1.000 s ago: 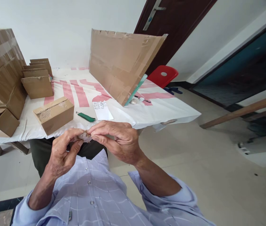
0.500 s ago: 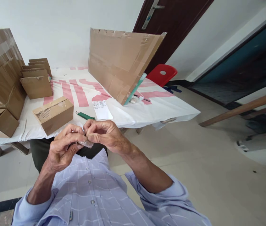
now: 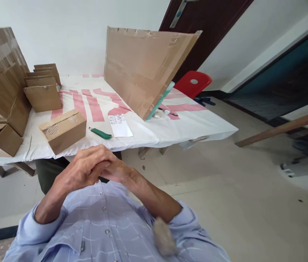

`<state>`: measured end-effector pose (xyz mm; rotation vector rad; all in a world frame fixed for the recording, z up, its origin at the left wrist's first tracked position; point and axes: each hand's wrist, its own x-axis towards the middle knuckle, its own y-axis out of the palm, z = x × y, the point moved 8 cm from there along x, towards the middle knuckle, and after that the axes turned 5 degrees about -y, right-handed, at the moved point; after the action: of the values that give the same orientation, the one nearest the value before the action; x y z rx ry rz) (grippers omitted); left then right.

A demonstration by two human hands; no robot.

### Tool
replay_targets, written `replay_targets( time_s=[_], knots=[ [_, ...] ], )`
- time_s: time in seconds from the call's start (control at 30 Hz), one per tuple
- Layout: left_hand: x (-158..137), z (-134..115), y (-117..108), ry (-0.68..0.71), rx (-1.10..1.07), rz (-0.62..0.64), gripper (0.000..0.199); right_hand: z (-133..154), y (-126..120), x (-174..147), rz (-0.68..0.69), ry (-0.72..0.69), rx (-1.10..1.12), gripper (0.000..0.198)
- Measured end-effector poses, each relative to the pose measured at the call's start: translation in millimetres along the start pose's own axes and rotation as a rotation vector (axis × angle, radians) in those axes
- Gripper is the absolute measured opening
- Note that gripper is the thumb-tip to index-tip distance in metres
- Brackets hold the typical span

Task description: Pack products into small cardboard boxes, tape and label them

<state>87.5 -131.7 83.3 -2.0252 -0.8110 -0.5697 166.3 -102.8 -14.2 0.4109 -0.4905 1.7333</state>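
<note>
My left hand point(image 3: 84, 167) lies closed over the fingers of my right hand point(image 3: 115, 169), the two clasped in front of my shirt at the near table edge. Whether anything small sits between the palms is hidden. Past them on the table is a green utility knife point(image 3: 101, 133), and beside it a white paper card point(image 3: 121, 126) with small drawn marks. A blurred grey-brown lump point(image 3: 164, 238) shows in front of my right sleeve; its kind cannot be made out.
The table has a white cloth point(image 3: 143, 136) with red markings. A closed carton point(image 3: 69, 133) sits left of the knife, with upright cardboard pieces point(image 3: 43, 96) and large boxes point(image 3: 3, 80) further left. A big cardboard panel point(image 3: 145, 69) leans behind; a red chair point(image 3: 193, 83) stands beyond.
Both hands were pinching a small crumpled, shiny piece; now they are clasped and that piece is out of sight between them. The blurred lump has appeared by my right sleeve. The view shifted slightly.
</note>
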Motion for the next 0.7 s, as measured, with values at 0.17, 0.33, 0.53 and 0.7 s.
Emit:
replay_targets(
  time_s=[0.17,0.33,0.53,0.7],
  knots=[
    [-3.1,43.4,3.1,-0.172,-0.045,-0.069,0.019,-36.6,13.4,4.9,0.026,0.261,0.512,0.049],
    [-9.4,81.5,-9.5,-0.26,-0.02,-0.298,0.007,-61.2,-3.0,11.0,-0.062,0.324,0.619,0.057],
    [12.2,112.5,9.5,-0.369,-0.141,-0.303,0.007,-28.7,-144.7,-43.5,-0.548,0.201,0.435,0.05],
    [35.0,127.2,36.2,-0.424,-0.165,-0.241,0.008,15.0,-246.3,-138.4,-0.905,0.15,0.117,0.042]
  ],
)
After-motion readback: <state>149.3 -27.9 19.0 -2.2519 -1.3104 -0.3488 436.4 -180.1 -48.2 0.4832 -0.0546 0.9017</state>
